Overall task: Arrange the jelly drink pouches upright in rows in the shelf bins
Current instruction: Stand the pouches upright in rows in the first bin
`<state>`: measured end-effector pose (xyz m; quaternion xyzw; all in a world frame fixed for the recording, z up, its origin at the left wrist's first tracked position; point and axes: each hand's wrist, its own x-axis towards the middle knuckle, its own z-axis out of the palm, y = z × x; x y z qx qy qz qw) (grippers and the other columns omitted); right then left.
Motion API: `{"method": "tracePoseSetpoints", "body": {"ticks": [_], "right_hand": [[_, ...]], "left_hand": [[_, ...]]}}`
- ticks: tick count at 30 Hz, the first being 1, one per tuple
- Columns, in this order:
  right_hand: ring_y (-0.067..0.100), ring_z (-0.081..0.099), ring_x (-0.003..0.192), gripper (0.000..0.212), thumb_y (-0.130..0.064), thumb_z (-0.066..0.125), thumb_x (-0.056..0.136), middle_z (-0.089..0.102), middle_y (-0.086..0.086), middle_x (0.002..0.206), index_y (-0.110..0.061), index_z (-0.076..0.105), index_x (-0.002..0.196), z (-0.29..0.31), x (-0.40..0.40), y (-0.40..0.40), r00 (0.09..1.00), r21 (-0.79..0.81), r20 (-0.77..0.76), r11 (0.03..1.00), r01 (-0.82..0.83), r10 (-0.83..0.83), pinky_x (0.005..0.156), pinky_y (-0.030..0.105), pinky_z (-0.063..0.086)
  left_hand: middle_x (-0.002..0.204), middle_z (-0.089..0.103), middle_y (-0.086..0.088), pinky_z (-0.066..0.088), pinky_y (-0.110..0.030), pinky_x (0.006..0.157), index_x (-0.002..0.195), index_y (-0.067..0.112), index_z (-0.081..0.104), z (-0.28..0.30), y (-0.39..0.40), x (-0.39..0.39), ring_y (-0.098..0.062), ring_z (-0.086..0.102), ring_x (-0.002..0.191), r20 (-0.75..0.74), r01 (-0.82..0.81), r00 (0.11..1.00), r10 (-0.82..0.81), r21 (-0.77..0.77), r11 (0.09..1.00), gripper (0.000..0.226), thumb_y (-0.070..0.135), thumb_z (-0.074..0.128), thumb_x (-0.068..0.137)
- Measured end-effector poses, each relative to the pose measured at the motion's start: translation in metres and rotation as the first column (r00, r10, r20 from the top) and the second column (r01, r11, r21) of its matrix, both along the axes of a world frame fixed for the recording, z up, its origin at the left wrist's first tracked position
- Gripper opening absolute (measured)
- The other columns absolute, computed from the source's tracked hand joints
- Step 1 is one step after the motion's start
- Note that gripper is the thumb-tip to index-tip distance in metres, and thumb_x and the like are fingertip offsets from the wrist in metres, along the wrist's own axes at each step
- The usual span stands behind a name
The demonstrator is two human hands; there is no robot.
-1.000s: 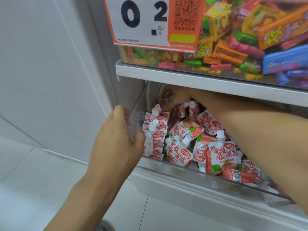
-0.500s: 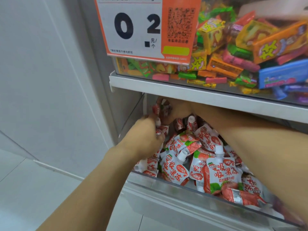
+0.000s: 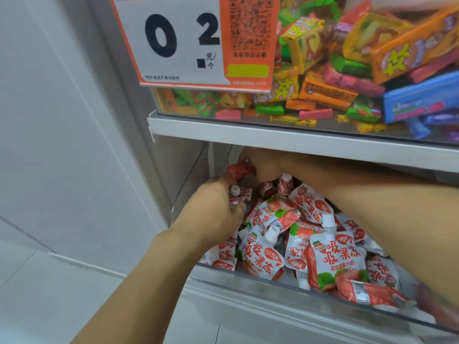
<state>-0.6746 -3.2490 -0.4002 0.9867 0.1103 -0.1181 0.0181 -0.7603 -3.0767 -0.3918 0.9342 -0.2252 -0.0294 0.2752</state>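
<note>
A clear plastic bin (image 3: 285,284) on the lower shelf holds several red-and-white jelly drink pouches (image 3: 332,259) with white caps, most lying jumbled. My left hand (image 3: 213,209) is inside the bin at its left end, fingers curled round upright pouches (image 3: 236,194) by the left wall. My right hand (image 3: 263,165) reaches deep under the shelf board and holds a red pouch (image 3: 239,170) at the bin's back left corner. Its fingers are mostly hidden.
A white shelf board (image 3: 298,142) runs just above the bin and leaves a low gap. Over it a clear bin (image 3: 223,115) is full of coloured candy packs (image 3: 347,78), with a price sign (image 3: 193,40) in front. A white wall (image 3: 62,120) stands left.
My left hand left the bin's left wall, went into the bin and closed round the upright pouches. My right hand stays at the back corner, a red pouch now showing in it.
</note>
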Motion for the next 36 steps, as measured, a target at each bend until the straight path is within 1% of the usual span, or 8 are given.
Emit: {"method": "tracePoseSetpoints", "body": {"ticks": [3, 11, 13, 16, 22, 27, 30, 36], "right_hand": [[0.023, 0.054, 0.106, 0.041, -0.027, 0.064, 0.092, 0.057, 0.006, 0.122, -0.013, 0.054, 0.129, 0.001, -0.001, -0.001, 0.996, 0.027, 0.07, 0.998, -0.055, 0.053, 0.082, 0.026, 0.036], [0.019, 0.061, 0.104, 0.039, -0.034, 0.062, 0.095, 0.065, 0.006, 0.117, -0.008, 0.06, 0.125, 0.005, -0.001, -0.014, 0.989, 0.579, 0.139, 0.815, -0.042, -0.048, 0.091, 0.023, 0.048], [0.013, 0.058, 0.102, 0.044, -0.033, 0.072, 0.087, 0.063, 0.001, 0.116, -0.011, 0.061, 0.124, 0.011, -0.005, -0.009, 0.998, 0.497, 0.07, 0.867, -0.039, 0.005, 0.086, 0.017, 0.045], [0.016, 0.063, 0.104, 0.043, -0.033, 0.078, 0.081, 0.067, -0.002, 0.118, -0.016, 0.067, 0.119, 0.018, -0.003, -0.004, 0.999, 0.226, -0.046, 0.974, -0.005, 0.016, 0.095, 0.033, 0.051], [0.021, 0.058, 0.113, 0.041, -0.045, 0.055, 0.096, 0.061, 0.002, 0.128, -0.015, 0.063, 0.122, 0.022, -0.004, 0.014, 0.998, 0.224, 0.024, 0.973, 0.053, -0.06, 0.092, 0.025, 0.041], [0.02, 0.062, 0.09, 0.017, -0.04, 0.057, 0.093, 0.063, -0.002, 0.094, -0.023, 0.06, 0.091, 0.021, -0.002, 0.024, 0.994, 0.166, -0.096, 0.984, 0.068, -0.052, 0.076, 0.029, 0.048], [0.018, 0.057, 0.088, 0.017, -0.024, 0.064, 0.091, 0.06, -0.001, 0.095, -0.018, 0.066, 0.107, 0.03, -0.008, 0.029, 0.98, 0.177, -0.195, 0.982, 0.07, -0.035, 0.067, 0.025, 0.045], [0.021, 0.057, 0.101, 0.043, -0.025, 0.061, 0.094, 0.06, 0.003, 0.12, -0.013, 0.055, 0.135, 0.043, -0.018, 0.032, 0.961, 0.111, -0.269, 0.99, 0.091, -0.058, 0.085, 0.028, 0.045]], "left_hand": [[0.107, 0.049, 0.004, 0.034, -0.014, 0.061, 0.129, 0.036, 0.041, -0.001, 0.003, 0.0, -0.016, 0.049, 0.088, -0.034, 0.029, 0.999, -0.029, 0.016, 0.999, 0.042, 0.033, 0.058, 0.09], [0.128, 0.051, 0.001, 0.041, -0.023, 0.086, 0.132, 0.029, 0.043, -0.006, 0.007, 0.001, -0.019, 0.054, 0.112, -0.096, 0.056, 0.994, -0.056, 0.0, 0.998, 0.048, 0.041, 0.06, 0.089], [0.129, 0.05, 0.002, 0.039, -0.022, 0.087, 0.133, 0.03, 0.043, -0.008, 0.009, 0.0, -0.019, 0.053, 0.114, -0.094, 0.056, 0.994, -0.056, -0.007, 0.998, 0.049, 0.04, 0.061, 0.089], [0.129, 0.049, 0.001, 0.037, -0.021, 0.086, 0.133, 0.027, 0.042, -0.008, 0.011, -0.005, -0.018, 0.052, 0.114, -0.051, 0.046, 0.998, -0.046, -0.012, 0.999, 0.048, 0.037, 0.06, 0.09], [0.138, 0.039, 0.007, 0.037, -0.023, 0.096, 0.145, 0.031, 0.023, -0.006, 0.023, -0.031, -0.014, 0.044, 0.124, 0.026, 0.028, 0.999, -0.026, -0.077, 0.997, 0.067, 0.037, 0.059, 0.089], [0.142, 0.034, 0.017, 0.032, -0.015, 0.095, 0.148, 0.038, 0.011, -0.007, 0.038, -0.053, -0.005, 0.04, 0.126, 0.028, 0.004, 1.0, -0.002, -0.083, 0.997, 0.073, 0.04, 0.056, 0.091], [0.14, 0.039, 0.015, 0.035, -0.017, 0.095, 0.147, 0.038, 0.016, -0.008, 0.04, -0.052, -0.006, 0.042, 0.123, 0.039, -0.006, 0.999, 0.009, -0.081, 0.997, 0.069, 0.037, 0.057, 0.091], [0.139, 0.039, 0.012, 0.038, -0.023, 0.099, 0.146, 0.038, 0.016, -0.007, 0.036, -0.053, -0.01, 0.042, 0.123, 0.016, -0.013, 1.0, 0.014, -0.031, 0.999, 0.07, 0.039, 0.059, 0.09]]}}
